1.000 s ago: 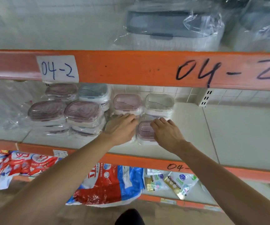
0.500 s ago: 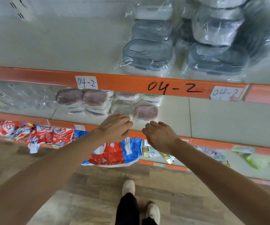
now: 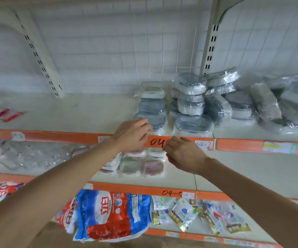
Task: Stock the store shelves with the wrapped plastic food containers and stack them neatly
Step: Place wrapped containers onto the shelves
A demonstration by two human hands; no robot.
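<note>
Both my hands empty, fingers loosely curled. Left hand nearer: grey-lidded wrapped containers just beyond its fingertips on upper shelf. Right hand lower, before orange rail.

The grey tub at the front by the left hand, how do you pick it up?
Grip the grey-lidded container by its two short ends, one hand each, reaching in from the open shelf front. It lies flat and wide, and its loose wrap looks slippery, so hold the hard rim.
</note>
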